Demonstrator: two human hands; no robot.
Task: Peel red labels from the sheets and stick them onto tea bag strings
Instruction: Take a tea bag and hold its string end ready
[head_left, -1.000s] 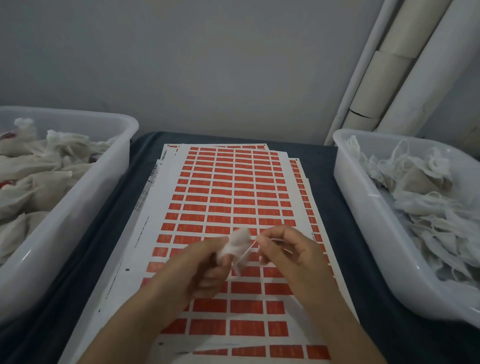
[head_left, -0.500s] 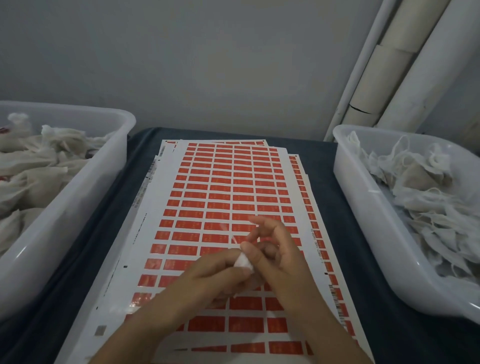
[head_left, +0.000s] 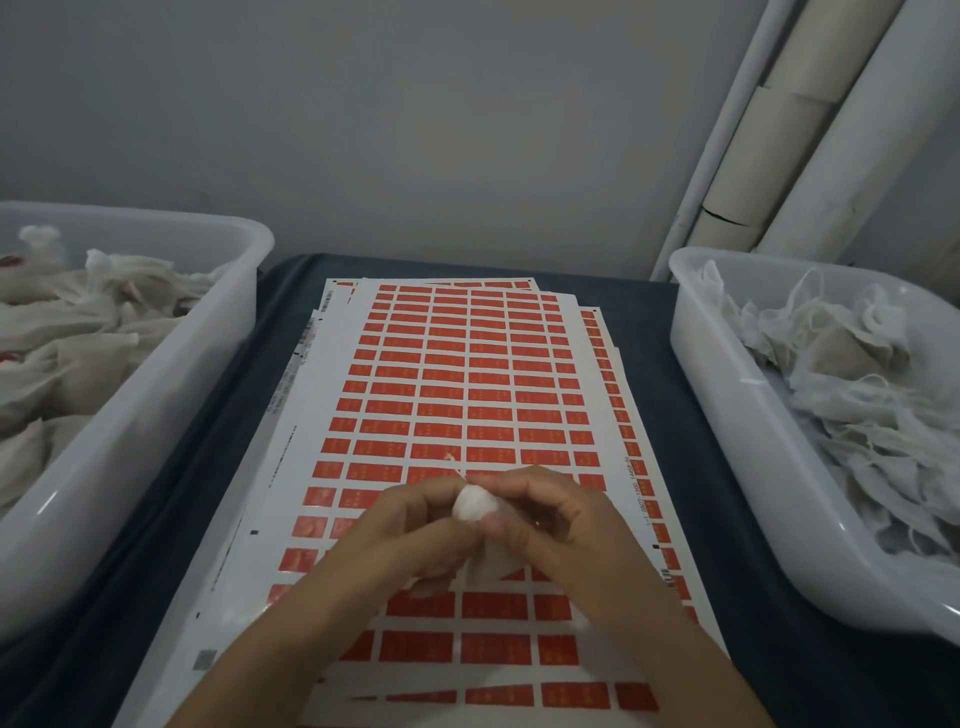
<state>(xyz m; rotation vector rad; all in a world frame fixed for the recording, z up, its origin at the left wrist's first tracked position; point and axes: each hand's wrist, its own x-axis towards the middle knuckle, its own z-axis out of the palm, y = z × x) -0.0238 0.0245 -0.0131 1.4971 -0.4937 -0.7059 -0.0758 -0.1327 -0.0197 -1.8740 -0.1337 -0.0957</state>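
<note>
While both hands meet over the sheets (head_left: 447, 374), one tea bag (head_left: 474, 505) sits between them.
Left hand (head_left: 410, 535) and right hand (head_left: 550, 519): fingers curled, pinching bag; string (head_left: 453, 464) pokes upward.

A dark blue cloth-covered surface (head_left: 249, 415) carries a stack of red-label sheets (head_left: 467, 374) directly beneath the hands, a white tub (head_left: 171, 374) to their left and another tub (head_left: 727, 415) to their right.

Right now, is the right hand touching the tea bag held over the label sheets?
Touching. In the head view the right hand has its fingers against the white tea bag, with the left hand gripping it too.
</note>
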